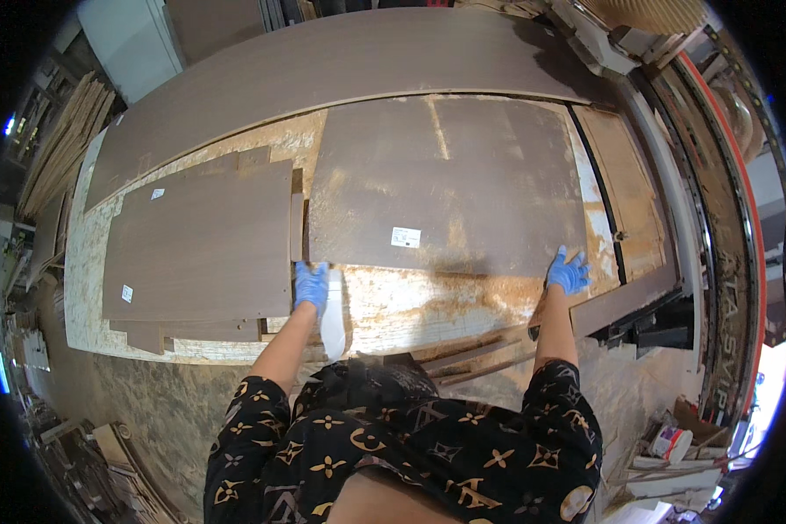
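Note:
A wide brown board (463, 188), streaked with sawdust and bearing a white label (405, 237), lies flat in front of me. My left hand (312, 286), in a blue glove, reaches to the board's near left corner, its fingers pointing forward at the edge. A long white flat piece (334, 319) shows right beside that hand; whether the hand touches it I cannot tell. Also gloved in blue, my right hand (569, 272) rests at the near right corner with its fingers spread. To the left lie stacked smaller brown panels (201, 244) with labels.
Sawdust covers the pale worktable (402, 301). Beyond the board stretches a long brown sheet (349, 57). On the right stands a machine beam (716, 210) with a red edge. Wood strips (65, 144) are piled at the far left, and a white tub (671, 444) sits lower right.

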`<action>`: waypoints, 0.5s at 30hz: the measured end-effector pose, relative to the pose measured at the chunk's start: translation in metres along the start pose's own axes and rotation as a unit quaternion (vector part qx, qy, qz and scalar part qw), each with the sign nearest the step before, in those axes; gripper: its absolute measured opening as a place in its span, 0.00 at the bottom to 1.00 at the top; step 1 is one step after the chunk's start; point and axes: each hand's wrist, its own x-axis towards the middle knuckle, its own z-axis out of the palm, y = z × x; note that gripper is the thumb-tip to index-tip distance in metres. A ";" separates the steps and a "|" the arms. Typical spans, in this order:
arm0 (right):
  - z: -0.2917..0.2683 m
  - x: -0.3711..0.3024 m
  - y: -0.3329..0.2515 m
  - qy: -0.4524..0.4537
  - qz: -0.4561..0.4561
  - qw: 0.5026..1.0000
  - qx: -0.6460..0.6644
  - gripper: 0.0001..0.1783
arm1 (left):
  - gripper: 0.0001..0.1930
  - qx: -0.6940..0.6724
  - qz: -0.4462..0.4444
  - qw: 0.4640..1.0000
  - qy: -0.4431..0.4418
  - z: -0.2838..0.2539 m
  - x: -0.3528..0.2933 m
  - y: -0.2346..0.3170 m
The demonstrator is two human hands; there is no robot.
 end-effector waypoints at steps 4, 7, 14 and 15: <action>0.025 0.050 0.022 0.033 -0.038 0.999 -0.004 0.38 | 0.30 -0.012 0.037 0.999 0.033 -0.006 0.017 -0.021; 0.023 0.064 0.026 0.021 -0.074 0.996 0.036 0.38 | 0.27 -0.032 0.011 0.998 0.043 0.002 0.029 -0.031; -0.010 0.116 0.025 -0.037 -0.060 0.993 0.098 0.38 | 0.20 -0.121 -0.024 0.991 -0.052 0.019 -0.032 -0.036; 0.000 0.143 0.041 -0.076 -0.052 0.986 0.137 0.38 | 0.21 -0.115 -0.089 0.989 -0.035 0.027 -0.063 -0.009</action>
